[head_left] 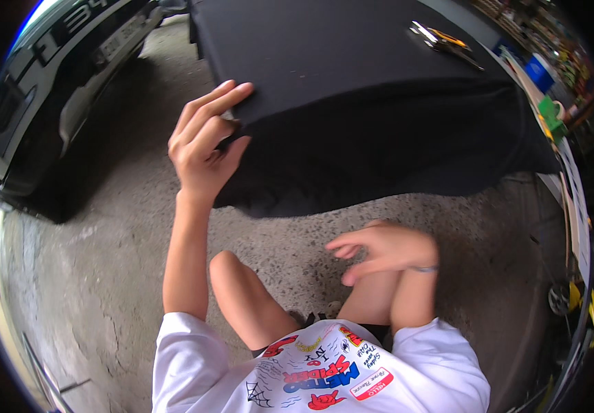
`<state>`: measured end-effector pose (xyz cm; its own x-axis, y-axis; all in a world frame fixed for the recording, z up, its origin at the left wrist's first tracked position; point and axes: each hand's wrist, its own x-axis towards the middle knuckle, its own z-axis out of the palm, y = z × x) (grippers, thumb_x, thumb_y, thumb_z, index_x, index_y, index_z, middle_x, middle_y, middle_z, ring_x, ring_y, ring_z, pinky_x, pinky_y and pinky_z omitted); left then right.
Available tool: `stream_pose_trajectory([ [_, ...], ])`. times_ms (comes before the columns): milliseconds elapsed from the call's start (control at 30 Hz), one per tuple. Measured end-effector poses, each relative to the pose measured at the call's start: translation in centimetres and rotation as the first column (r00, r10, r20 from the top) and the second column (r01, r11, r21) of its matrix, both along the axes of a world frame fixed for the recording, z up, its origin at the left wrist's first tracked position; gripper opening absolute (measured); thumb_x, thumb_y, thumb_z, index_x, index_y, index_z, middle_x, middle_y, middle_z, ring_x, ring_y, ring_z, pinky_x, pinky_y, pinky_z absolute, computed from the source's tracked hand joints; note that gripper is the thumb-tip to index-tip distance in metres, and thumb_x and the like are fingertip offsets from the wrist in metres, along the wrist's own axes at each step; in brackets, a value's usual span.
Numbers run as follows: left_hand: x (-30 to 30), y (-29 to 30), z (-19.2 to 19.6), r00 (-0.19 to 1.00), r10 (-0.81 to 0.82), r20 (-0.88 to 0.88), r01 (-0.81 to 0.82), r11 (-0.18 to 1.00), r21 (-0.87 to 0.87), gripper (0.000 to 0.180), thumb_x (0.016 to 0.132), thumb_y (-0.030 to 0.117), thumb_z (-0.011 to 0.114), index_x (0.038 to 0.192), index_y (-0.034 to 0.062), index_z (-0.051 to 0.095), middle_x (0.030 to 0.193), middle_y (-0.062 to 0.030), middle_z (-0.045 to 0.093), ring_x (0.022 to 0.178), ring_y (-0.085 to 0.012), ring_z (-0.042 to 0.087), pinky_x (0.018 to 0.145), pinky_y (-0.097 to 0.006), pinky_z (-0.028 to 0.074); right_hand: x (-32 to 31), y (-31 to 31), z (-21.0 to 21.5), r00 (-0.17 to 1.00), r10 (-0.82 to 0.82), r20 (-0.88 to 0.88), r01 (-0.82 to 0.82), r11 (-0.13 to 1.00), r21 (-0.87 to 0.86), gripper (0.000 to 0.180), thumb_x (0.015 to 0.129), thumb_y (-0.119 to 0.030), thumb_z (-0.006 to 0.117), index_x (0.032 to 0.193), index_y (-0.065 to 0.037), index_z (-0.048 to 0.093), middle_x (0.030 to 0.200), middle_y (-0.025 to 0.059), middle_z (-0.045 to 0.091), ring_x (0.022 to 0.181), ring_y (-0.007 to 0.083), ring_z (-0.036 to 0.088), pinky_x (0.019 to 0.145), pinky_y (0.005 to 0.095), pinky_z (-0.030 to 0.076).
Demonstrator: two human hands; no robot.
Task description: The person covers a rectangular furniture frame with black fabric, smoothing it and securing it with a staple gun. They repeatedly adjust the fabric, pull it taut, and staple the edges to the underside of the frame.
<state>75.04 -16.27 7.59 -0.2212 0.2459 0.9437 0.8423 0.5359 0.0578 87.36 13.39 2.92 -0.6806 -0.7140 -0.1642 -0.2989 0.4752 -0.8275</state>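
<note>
A black cloth (324, 55) covers a table in front of me, and its near side hangs down in a loose fold. My left hand (204, 138) is raised at the cloth's near left corner, with its fingers stretched out and its thumb apart. Two fingertips lie over the cloth's edge; whether they press on it I cannot tell. Low over my right knee, away from the cloth, my right hand (390, 249) is open, slightly blurred and holding nothing. Toward the far right of the cloth lie several small hand tools (445, 43), metal with orange-yellow parts, too small to name surely.
A parked vehicle (49, 82) stands on the left, close to the table. Along the right side are cluttered shelves, a blue container (539, 72), a green object (551, 113) and a yellow wheeled thing (573, 296). Rough concrete floor (104, 268) lies under me.
</note>
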Motion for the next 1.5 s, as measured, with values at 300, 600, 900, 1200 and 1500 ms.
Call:
stream_pose_trajectory([
  [300, -0.1, 1.1, 0.4, 0.997, -0.074, -0.003, 0.074, 0.997, 0.029, 0.030, 0.056, 0.001, 0.079, 0.064, 0.0055, 0.052, 0.113, -0.0078, 0.072, 0.113, -0.0270, 0.066, 0.088, -0.034, 0.056, -17.0, 21.2, 16.1, 0.215, -0.121, -0.969, 0.704, 0.707, 0.068, 0.044, 0.095, -0.034, 0.065, 0.127, -0.005, 0.055, 0.123, 0.0137, 0.061, 0.117, 0.0280, 0.058, 0.101, 0.0370, 0.044],
  [600, 0.0, 0.1, 0.0, 0.998, -0.068, 0.014, 0.067, 0.996, 0.053, 0.034, 0.056, -0.001, 0.081, 0.064, 0.0058, 0.048, 0.115, -0.0047, 0.072, 0.112, -0.0259, 0.066, 0.086, -0.033, 0.057, -22.5, 19.8, 19.7, 0.719, -0.176, -0.672, 0.625, 0.586, 0.516, 0.042, 0.075, -0.009, 0.060, 0.116, -0.004, 0.056, 0.110, 0.0109, 0.063, 0.106, 0.0260, 0.060, 0.096, 0.0343, 0.044],
  [900, -0.3, 0.9, 0.3, 0.996, -0.093, 0.001, 0.093, 0.994, 0.057, 0.034, 0.056, -0.001, 0.081, 0.064, 0.0064, 0.049, 0.114, -0.0032, 0.072, 0.112, -0.0249, 0.066, 0.085, -0.033, 0.058, -13.5, 15.7, 22.8, 0.083, 0.202, -0.976, 0.668, 0.715, 0.205, 0.031, 0.085, -0.012, 0.069, 0.112, -0.004, 0.055, 0.109, 0.0143, 0.062, 0.103, 0.0357, 0.060, 0.088, 0.0420, 0.047],
  [1200, -0.6, 0.7, -0.5, 0.990, -0.144, 0.003, 0.143, 0.985, 0.097, 0.032, 0.049, -0.004, 0.077, 0.063, 0.0053, 0.049, 0.112, -0.0113, 0.073, 0.113, -0.0290, 0.066, 0.088, -0.034, 0.055, 2.4, -3.2, 6.6, 0.022, -0.608, -0.794, 0.437, 0.720, -0.539, 0.018, 0.092, -0.022, 0.067, 0.093, -0.004, 0.063, 0.083, 0.0099, 0.061, 0.072, 0.0247, 0.061, 0.064, 0.0368, 0.044],
  [1500, -0.9, 0.4, -0.5, 0.993, -0.120, -0.013, 0.120, 0.989, 0.085, 0.032, 0.054, -0.002, 0.080, 0.064, 0.0062, 0.051, 0.112, -0.0049, 0.073, 0.111, -0.0254, 0.066, 0.086, -0.033, 0.056, -0.3, -13.9, -0.2, 0.340, -0.740, -0.580, 0.469, 0.668, -0.578, 0.019, 0.093, -0.021, 0.065, 0.079, -0.007, 0.063, 0.072, 0.0057, 0.054, 0.056, 0.0235, 0.049, 0.060, 0.0379, 0.034],
])
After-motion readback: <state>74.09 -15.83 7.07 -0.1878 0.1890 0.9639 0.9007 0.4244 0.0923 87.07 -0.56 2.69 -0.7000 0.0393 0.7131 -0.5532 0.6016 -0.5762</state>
